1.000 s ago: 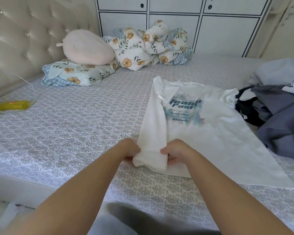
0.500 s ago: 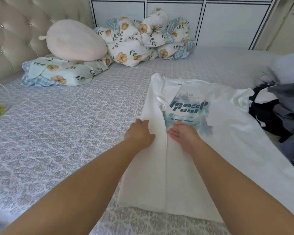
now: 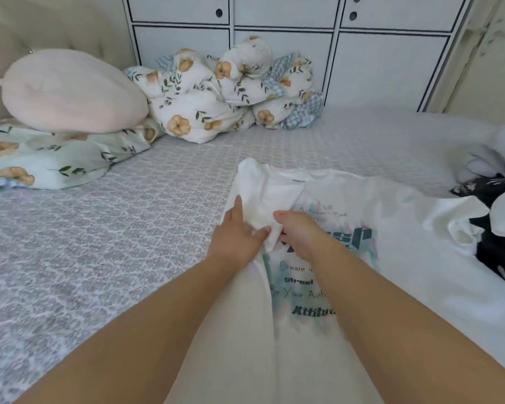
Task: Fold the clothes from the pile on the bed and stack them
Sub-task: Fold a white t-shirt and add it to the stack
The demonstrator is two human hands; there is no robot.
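White sleeve [image 3: 270, 220] between both hands' fingers [image 3: 237, 209]

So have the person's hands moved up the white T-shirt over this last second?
Yes. Both the left hand and right hand went from the white T-shirt's near hem up toward its collar; they now handle the folded-in sleeve beside the print.

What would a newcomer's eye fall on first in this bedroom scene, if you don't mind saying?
First, the two hands at the centre: the left hand and right hand work a sleeve of a white printed T-shirt spread on the grey patterned bed. Next, the round pink cushion on a floral pillow at far left. A dark clothes pile lies at the right edge.
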